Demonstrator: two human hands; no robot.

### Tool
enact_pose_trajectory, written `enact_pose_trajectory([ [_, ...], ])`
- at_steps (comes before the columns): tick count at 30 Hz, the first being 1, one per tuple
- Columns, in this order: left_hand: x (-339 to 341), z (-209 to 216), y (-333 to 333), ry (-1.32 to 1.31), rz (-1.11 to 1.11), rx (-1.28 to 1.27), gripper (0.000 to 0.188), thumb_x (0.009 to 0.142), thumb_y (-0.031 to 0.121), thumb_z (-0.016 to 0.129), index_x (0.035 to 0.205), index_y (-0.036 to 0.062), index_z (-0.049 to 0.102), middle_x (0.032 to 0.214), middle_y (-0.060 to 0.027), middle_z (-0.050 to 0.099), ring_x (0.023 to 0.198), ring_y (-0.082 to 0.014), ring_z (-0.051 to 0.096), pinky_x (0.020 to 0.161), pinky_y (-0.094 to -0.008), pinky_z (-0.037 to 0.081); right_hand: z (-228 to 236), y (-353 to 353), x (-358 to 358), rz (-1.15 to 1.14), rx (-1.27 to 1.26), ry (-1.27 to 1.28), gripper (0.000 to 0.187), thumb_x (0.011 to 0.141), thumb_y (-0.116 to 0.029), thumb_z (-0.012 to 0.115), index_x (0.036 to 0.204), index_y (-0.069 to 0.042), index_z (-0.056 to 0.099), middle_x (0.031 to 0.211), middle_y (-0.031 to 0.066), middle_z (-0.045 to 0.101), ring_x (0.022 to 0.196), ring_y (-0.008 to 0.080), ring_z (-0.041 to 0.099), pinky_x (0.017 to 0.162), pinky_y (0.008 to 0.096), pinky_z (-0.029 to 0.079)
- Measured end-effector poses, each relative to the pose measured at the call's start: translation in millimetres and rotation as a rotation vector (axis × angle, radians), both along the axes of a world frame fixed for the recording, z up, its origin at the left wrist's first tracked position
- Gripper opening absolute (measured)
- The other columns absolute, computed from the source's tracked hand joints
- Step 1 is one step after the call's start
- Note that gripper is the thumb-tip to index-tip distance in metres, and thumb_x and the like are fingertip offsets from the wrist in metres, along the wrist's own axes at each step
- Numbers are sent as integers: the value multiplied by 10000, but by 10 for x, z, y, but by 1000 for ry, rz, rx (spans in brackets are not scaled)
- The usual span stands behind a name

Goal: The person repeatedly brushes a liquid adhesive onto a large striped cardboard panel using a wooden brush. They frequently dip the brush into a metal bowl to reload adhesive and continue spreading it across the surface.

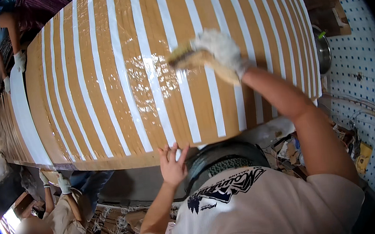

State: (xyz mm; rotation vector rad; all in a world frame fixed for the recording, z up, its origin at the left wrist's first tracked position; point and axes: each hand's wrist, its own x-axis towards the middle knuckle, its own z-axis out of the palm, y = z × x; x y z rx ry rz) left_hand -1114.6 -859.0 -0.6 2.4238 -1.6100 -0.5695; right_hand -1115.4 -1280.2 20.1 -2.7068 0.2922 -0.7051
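A long table spread with brown sheets (88,82) and white strips (148,61) in alternating bands lies before me. Glossy wet patches shine around its middle. My right hand (219,48), in a white glove, grips a wide tan brush (180,57) and holds it over the bands right of the wet area. Motion blurs the brush, so I cannot tell whether its bristles touch the sheets. Bare and with fingers spread, my left hand (173,162) rests at the near edge of the table, by the end of a white strip.
At the left end, a co-worker's gloved hands (64,183) are at the near edge; another person's gloved hand (19,61) touches the far edge. A metal pot (323,50) stands beyond the right end. Cardboard scraps and string (110,232) litter the floor below.
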Motion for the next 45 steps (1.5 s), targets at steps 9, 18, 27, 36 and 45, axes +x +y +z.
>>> enact_pose_trajectory([
  [9, -39, 77, 24, -71, -37, -10, 863, 645, 86, 662, 1454, 292, 444, 1395, -146, 464, 1292, -409, 387, 1160, -593, 227, -320, 1079, -1649, 297, 312, 285, 238, 871, -177, 579, 1084, -233, 669, 1014, 74, 667, 989, 300, 633, 876, 430, 505],
  [18, -99, 16, 100, -148, -52, -87, 852, 663, 105, 640, 1469, 286, 432, 1370, -177, 491, 1225, -378, 435, 1122, -574, 282, -171, 1232, -1748, -186, 90, 210, 208, 882, -160, 541, 1040, -173, 675, 1057, 97, 648, 1010, 325, 602, 880, 428, 490],
  [27, -108, 68, 54, -89, -61, -99, 819, 664, 115, 657, 1442, 286, 464, 1311, -159, 525, 1192, -372, 440, 1062, -490, 335, 25, 1093, -1924, -309, 483, 791, 344, 901, -241, 512, 1212, -193, 650, 1236, 135, 633, 1147, 298, 591, 963, 397, 479],
  [36, -95, 166, -44, -109, -40, -57, 835, 662, 133, 681, 1451, 287, 454, 1196, -124, 532, 1122, -356, 433, 1005, -457, 394, 31, 1380, -2175, -54, 267, 536, 385, 843, -366, 710, 1115, -98, 655, 1057, 135, 659, 1040, 323, 616, 870, 380, 489],
  [45, 22, 143, -89, 7, -53, 83, 859, 665, 154, 669, 1467, 327, 417, 1357, -162, 479, 1276, -431, 389, 1140, -624, 216, 169, -113, -743, -500, 359, 420, 436, 740, -300, 786, 995, 15, 625, 981, 246, 662, 978, 410, 631, 854, 481, 498],
])
